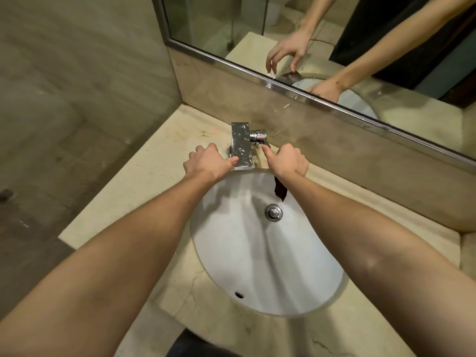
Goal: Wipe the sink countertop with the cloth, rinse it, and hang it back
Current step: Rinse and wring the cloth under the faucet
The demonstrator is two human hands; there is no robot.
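On my feed I saw a beige, veined stone countertop [123,202] running into the corner of the room. A white oval basin [244,266] was sunk into it, with a chrome drain plug [273,213] at the bottom and a dark overflow hole [239,295] in its near wall. A square chrome faucet [241,145] stood on the slab just behind the basin, near the backsplash [309,135]. A dark cloth [280,189] lay over the rim right of the faucet, its end hanging into the basin.

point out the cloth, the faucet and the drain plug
cloth [280,190]: head view, its dark dangling end
faucet [241,145]: head view, flat top of the spout
drain plug [273,213]: head view, centre of the chrome cap
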